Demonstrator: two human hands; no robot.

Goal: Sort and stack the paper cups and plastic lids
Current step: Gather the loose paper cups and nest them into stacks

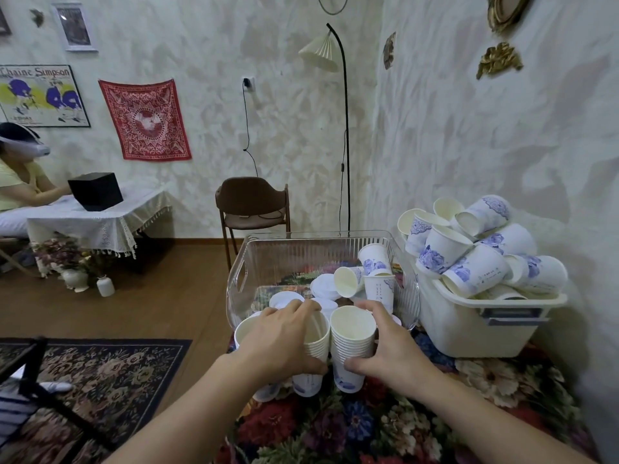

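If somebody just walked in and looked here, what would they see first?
Probably the two hands in the middle: the left hand and right hand each grip a tall stack of paper cups, side by side on the flowery tablecloth. Next, the white bin on the right, heaped with loose blue-flowered cups.

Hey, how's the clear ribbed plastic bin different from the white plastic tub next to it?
The clear ribbed plastic bin is see-through; the white plastic tub is opaque. The bin holds a few loose paper cups and white plastic lids; the tub is heaped above its rim with blue-flowered paper cups. Both stand on the floral tablecloth.
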